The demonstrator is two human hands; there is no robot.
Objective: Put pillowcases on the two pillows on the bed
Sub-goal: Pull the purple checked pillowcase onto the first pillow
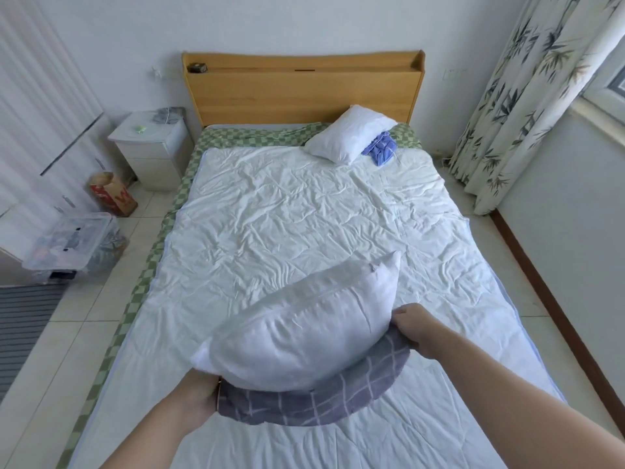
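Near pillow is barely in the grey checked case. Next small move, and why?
Probably pull the grey checked pillowcase further up over the near pillow. Only the pillow's bottom edge sits in the case; most of it is still bare. The left hand and right hand already grip the case opening at each end, so no regrasp looks needed.

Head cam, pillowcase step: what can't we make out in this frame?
- Left hand fingers: hidden under the near pillow and grey checked pillowcase.
- Pillowcase opening: behind the pillow, so how far it is in is unclear.
- Blue cloth by the far pillow: crumpled, too small to identify.
- Dark item on the headboard shelf: too small.
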